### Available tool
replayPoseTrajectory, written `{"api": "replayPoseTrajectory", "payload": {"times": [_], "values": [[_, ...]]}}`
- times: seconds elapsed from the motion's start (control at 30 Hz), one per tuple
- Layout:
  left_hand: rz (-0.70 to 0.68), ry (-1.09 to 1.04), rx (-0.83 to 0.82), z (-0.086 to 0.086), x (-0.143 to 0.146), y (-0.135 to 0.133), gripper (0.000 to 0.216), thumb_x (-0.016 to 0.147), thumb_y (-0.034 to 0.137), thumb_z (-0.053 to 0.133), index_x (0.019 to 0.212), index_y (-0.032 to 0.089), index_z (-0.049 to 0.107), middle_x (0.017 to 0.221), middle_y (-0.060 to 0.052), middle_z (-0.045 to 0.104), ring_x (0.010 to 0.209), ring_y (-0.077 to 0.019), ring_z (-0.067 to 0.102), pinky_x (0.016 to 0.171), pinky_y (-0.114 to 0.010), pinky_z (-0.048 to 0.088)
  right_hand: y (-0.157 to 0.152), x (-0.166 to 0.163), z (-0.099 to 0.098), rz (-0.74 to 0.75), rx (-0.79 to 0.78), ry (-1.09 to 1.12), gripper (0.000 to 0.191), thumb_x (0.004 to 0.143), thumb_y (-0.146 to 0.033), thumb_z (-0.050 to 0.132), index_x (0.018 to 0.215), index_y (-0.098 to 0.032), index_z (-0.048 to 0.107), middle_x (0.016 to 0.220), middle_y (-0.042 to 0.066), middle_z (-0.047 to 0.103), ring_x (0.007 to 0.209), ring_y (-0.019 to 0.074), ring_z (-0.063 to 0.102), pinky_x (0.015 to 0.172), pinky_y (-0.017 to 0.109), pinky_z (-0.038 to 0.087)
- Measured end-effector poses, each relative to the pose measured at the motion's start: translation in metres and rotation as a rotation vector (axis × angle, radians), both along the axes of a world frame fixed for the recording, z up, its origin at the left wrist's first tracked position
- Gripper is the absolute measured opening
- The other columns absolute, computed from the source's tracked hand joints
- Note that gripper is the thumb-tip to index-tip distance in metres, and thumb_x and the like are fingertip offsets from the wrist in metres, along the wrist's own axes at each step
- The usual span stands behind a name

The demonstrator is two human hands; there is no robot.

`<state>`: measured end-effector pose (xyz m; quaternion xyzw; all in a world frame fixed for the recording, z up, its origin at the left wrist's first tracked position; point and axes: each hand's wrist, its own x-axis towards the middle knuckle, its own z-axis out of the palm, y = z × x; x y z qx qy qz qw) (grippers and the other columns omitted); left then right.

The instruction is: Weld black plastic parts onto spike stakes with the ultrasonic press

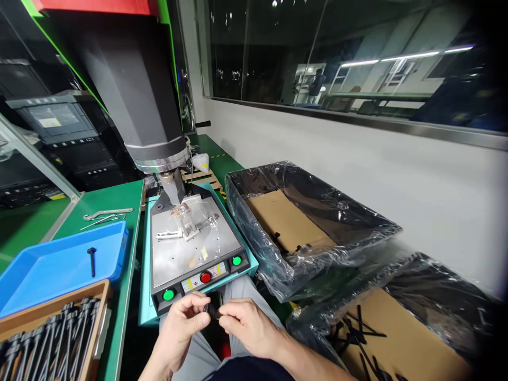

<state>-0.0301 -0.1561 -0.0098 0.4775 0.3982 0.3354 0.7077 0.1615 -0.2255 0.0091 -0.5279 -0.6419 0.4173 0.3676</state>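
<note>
Both hands meet low in front of the body, over the lap, and pinch a small black part (213, 312) between them. The left hand (183, 324) curls around one end with thumb and forefinger; the right hand (246, 327) closes on the other end with its fingertips. The part sits in the gap between the two hands, equally near to each. Its long axis seems to run across from one hand to the other, though it is too small and dark to be sure

Straight ahead and just beyond the hands is the front edge of the press (190, 254), with a green button (169, 295) on the left, a red button (205, 277) in the middle and a second green button (237, 260) on the right. Further back on its plate stands a clamp block (186, 219), under the big grey head (135, 95). Nothing lies between the hands and the plate

To the left are a wooden box (101, 317) of long black pins and a blue tray (51, 267) holding one pin (92, 260). To the right stand two cartons lined with plastic, the near one (397, 338) with black pieces in it, the far one (313, 222) nearly bare
</note>
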Motion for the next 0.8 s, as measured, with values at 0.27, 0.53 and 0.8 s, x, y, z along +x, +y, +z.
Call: {"api": "replayPoseTrajectory", "payload": {"times": [0.27,0.53,0.8], "values": [[0.083,-0.041,-0.108,-0.001,0.014,0.0,0.037,0.048,0.032,0.091,0.08,0.021,0.076,0.077,-0.003,0.059,0.07,-0.0142,0.052,0.068,-0.028,0.043,0.0,-0.005,-0.011,-0.135,0.079,-0.082,0.028,0.084,-0.02,0.053,0.06,-0.019,0.038,0.061,-0.003,0.045,0.063,0.0118,0.048,0.061,0.025,0.034],[0.1,-0.029,-0.122,-0.006,0.017,0.002,0.037,0.054,0.034,0.089,0.086,0.019,0.077,0.087,-0.006,0.064,0.074,-0.0168,0.057,0.072,-0.032,0.047,0.009,-0.014,-0.042,-0.091,-0.404,0.555,0.039,0.076,-0.054,0.065,0.07,-0.018,0.05,0.058,-0.002,0.058,0.036,0.0063,0.041,0.034,0.019,0.029],[0.113,0.128,0.192,-0.02,0.033,-0.009,0.028,0.076,0.041,0.072,0.096,0.021,0.078,0.104,-0.009,0.063,0.069,-0.0143,0.058,0.075,-0.033,0.05,0.018,-0.017,-0.051,-0.101,-0.444,0.786,0.045,0.087,-0.061,0.056,0.081,-0.017,0.057,0.046,-0.007,0.044,0.034,0.0044,0.025,0.032,0.018,0.016]]}}
